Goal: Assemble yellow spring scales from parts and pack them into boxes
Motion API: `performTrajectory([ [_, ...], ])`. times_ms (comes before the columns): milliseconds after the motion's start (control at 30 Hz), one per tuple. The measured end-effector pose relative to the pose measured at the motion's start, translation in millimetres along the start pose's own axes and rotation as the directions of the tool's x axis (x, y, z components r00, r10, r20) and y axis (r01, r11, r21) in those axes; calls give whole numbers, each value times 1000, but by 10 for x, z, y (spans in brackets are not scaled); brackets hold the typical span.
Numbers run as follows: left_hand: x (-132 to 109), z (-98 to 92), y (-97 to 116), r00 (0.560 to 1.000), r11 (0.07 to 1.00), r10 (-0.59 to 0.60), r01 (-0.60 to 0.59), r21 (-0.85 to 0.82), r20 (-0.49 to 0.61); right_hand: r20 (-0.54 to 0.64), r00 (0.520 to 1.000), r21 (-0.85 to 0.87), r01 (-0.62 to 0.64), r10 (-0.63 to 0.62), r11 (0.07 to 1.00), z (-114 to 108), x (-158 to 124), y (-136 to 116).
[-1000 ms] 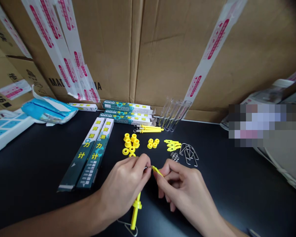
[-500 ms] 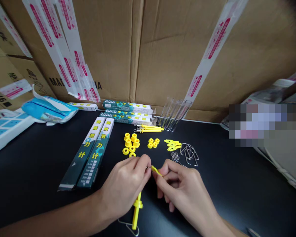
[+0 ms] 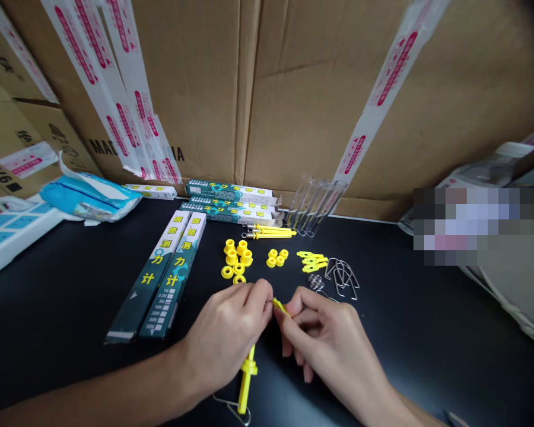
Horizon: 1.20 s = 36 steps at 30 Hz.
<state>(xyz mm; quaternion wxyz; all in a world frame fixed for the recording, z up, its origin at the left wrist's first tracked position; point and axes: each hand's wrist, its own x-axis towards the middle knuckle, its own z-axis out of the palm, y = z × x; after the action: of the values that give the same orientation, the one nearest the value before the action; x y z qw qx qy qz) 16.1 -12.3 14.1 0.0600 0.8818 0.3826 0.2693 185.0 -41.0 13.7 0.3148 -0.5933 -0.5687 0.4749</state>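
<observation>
My left hand [image 3: 234, 329] is closed in a pinch, and a thin metal end shows at its fingertips. From beneath this hand a yellow plastic rod [image 3: 245, 388] with a collar sticks out towards me; the hand hides its upper part. My right hand [image 3: 327, 335] pinches a small yellow plastic tab [image 3: 281, 307] between thumb and forefinger. The tab's tip meets the metal end at the left fingertips; whether they are hooked together I cannot tell. A bent wire hook [image 3: 229, 404] lies by the rod's lower end.
Beyond my hands lie yellow flanged caps [image 3: 232, 258], small yellow caps [image 3: 276, 258], yellow tabs [image 3: 312, 261], springs [image 3: 315, 281] and wire hooks [image 3: 342, 277]. Farther back are yellow rods [image 3: 271, 232], clear tubes [image 3: 315, 204] and printed boxes [image 3: 174, 279]. Cardboard [image 3: 293, 101] walls the back.
</observation>
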Motion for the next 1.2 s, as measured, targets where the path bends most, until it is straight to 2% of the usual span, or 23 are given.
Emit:
performTrajectory([
  [167,-21,-3,-15,1000,998,-10,10,-57,5,-13,999,20,51,-50,999,-44,28,20],
  [267,4,-37,-41,986,969,-166,161,-187,-11,-42,993,87,109,-106,990,-73,68,51],
  [367,85,-93,-82,917,816,-394,378,-437,56,-23,984,141,176,-174,974,-79,117,96],
  [433,143,-119,-108,876,708,-470,445,-548,104,-2,983,136,184,-186,973,-72,139,116],
  [567,190,-115,-111,853,625,-509,461,-630,118,29,988,32,150,-151,988,-55,141,89],
  [667,168,-97,-64,847,600,-514,467,-650,134,48,988,48,143,-145,989,-58,142,37],
  [867,117,-89,12,863,666,-502,427,-612,55,56,989,124,131,-138,984,-86,186,-5],
  [1200,101,-122,33,860,651,-510,394,-649,11,39,991,140,121,-128,983,-91,147,-36],
])
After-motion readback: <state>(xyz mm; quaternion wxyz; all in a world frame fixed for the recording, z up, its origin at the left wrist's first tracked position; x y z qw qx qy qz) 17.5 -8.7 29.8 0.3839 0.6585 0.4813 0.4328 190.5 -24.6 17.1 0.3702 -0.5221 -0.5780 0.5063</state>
